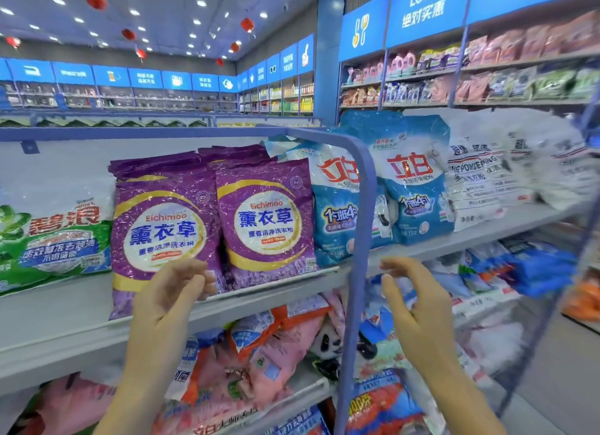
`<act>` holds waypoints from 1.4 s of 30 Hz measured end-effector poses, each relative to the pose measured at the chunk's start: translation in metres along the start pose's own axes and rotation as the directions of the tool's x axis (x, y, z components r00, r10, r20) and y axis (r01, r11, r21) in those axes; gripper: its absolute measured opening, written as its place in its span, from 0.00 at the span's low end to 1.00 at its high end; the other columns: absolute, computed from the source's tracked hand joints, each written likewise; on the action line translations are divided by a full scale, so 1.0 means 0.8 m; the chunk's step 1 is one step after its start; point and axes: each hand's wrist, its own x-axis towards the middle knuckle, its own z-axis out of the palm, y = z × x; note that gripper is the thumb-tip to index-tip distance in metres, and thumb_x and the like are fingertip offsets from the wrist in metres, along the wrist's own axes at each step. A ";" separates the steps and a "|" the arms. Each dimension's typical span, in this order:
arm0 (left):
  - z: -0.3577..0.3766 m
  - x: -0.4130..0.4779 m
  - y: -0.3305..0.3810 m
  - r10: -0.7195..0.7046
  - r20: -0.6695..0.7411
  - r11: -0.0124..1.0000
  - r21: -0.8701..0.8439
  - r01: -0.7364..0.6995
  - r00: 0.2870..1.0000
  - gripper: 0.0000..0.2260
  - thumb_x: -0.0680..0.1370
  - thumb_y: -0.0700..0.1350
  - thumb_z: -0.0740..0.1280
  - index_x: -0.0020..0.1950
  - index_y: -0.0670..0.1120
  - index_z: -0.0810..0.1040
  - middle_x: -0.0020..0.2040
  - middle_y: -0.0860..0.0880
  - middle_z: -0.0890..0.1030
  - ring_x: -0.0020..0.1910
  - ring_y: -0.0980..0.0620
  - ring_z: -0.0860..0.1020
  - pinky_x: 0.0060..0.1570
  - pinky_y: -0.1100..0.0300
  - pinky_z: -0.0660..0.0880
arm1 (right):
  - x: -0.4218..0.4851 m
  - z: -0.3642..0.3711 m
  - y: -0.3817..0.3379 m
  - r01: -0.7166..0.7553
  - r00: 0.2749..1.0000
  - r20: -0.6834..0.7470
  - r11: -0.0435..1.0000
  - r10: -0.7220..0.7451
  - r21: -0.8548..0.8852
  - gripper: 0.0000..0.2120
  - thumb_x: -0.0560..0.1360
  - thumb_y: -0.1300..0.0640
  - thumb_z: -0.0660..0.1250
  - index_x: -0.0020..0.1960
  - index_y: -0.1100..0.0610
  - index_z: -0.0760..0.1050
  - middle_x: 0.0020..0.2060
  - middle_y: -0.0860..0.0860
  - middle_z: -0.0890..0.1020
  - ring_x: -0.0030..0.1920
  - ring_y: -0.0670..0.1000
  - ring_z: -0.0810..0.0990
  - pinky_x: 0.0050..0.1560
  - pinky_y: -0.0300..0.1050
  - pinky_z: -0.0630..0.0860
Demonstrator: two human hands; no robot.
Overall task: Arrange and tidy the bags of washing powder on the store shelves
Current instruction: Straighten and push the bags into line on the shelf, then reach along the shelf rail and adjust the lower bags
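Two purple lavender washing powder bags stand upright on the top shelf (266,293): the left bag (162,230) and the right bag (266,217), with more purple bags stacked behind them. My left hand (168,301) hovers in front of the left bag's lower corner, fingers apart, holding nothing. My right hand (412,301) is raised with fingers spread just right of the blue shelf post (360,249), below the blue-white bags (415,188). A green-white bag (55,236) stands at the far left.
White bags (487,178) lean at the right end of the top shelf. Lower shelves hold pink and orange bags (256,363) and blue packs (532,265). A wall of stocked shelves (487,80) rises behind, and the aisle floor lies at right.
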 end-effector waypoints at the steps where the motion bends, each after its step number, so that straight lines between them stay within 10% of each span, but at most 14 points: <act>1: 0.009 -0.003 -0.001 0.001 0.016 1.000 -0.020 -0.001 1.000 0.10 0.78 0.35 0.63 0.44 0.49 0.79 0.38 0.49 0.82 0.38 0.51 0.80 0.40 0.65 0.77 | -0.009 -0.021 0.002 -0.041 0.998 -0.041 0.999 0.041 0.002 0.06 0.75 0.45 0.58 0.49 0.41 0.73 0.45 0.41 0.80 0.46 0.39 0.78 0.45 0.26 0.70; 5: 0.063 -0.016 -0.006 -0.012 0.117 0.997 -0.080 0.021 0.993 0.15 0.79 0.36 0.61 0.41 0.52 0.81 0.35 0.50 0.81 0.34 0.54 0.78 0.38 0.62 0.76 | -0.046 -0.107 0.020 -0.190 0.960 -0.197 0.979 0.201 0.070 0.17 0.71 0.32 0.60 0.42 0.43 0.77 0.34 0.46 0.81 0.34 0.46 0.79 0.36 0.36 0.75; 8: 0.121 -0.028 -0.002 -0.060 0.207 0.974 -0.200 0.102 0.977 0.08 0.71 0.57 0.68 0.40 0.55 0.82 0.33 0.53 0.81 0.31 0.60 0.78 0.36 0.69 0.76 | -0.070 -0.170 0.037 -0.258 0.907 -0.310 0.958 0.286 0.129 0.24 0.66 0.26 0.61 0.40 0.46 0.78 0.28 0.48 0.78 0.28 0.46 0.75 0.32 0.37 0.74; 12: 0.210 -0.041 -0.001 -0.090 0.334 0.963 -0.210 0.167 0.938 0.28 0.53 0.75 0.69 0.39 0.55 0.82 0.31 0.52 0.81 0.30 0.60 0.78 0.34 0.71 0.76 | -0.085 -0.251 0.067 -0.317 0.844 -0.417 0.941 0.338 0.121 0.26 0.66 0.27 0.61 0.36 0.50 0.76 0.25 0.47 0.76 0.25 0.45 0.73 0.29 0.35 0.71; 18: 0.369 -0.077 0.004 -0.082 0.408 0.954 -0.232 0.190 0.909 0.22 0.60 0.73 0.67 0.38 0.57 0.82 0.31 0.53 0.80 0.29 0.61 0.76 0.30 0.70 0.74 | -0.084 -0.375 0.146 -0.349 0.779 -0.492 0.921 0.389 0.175 0.28 0.64 0.27 0.64 0.35 0.53 0.76 0.25 0.48 0.76 0.25 0.46 0.73 0.29 0.36 0.73; 24: 0.518 -0.125 -0.032 -0.180 0.338 0.954 -0.170 0.248 0.924 0.18 0.80 0.37 0.59 0.37 0.53 0.82 0.29 0.54 0.80 0.28 0.60 0.75 0.33 0.69 0.74 | -0.067 -0.496 0.253 -0.444 0.772 -0.428 0.881 0.469 0.165 0.29 0.63 0.25 0.64 0.38 0.52 0.78 0.26 0.51 0.76 0.25 0.48 0.74 0.30 0.39 0.74; 32: 0.631 -0.150 -0.040 -0.259 0.266 0.953 -0.084 0.290 0.929 0.17 0.79 0.40 0.60 0.35 0.52 0.82 0.29 0.53 0.78 0.28 0.59 0.74 0.31 0.70 0.72 | -0.026 -0.552 0.396 -0.501 0.774 -0.305 0.832 0.554 0.238 0.12 0.71 0.47 0.60 0.34 0.51 0.77 0.25 0.51 0.76 0.26 0.48 0.73 0.30 0.36 0.74; 42: 0.704 -0.115 -0.091 -0.308 0.158 0.948 -0.025 0.316 0.938 0.13 0.76 0.52 0.63 0.36 0.46 0.78 0.29 0.49 0.76 0.32 0.50 0.73 0.31 0.67 0.73 | 0.062 -0.515 0.562 -0.488 0.839 -0.110 0.826 0.533 0.283 0.18 0.79 0.63 0.57 0.34 0.53 0.77 0.27 0.49 0.76 0.27 0.47 0.73 0.31 0.37 0.74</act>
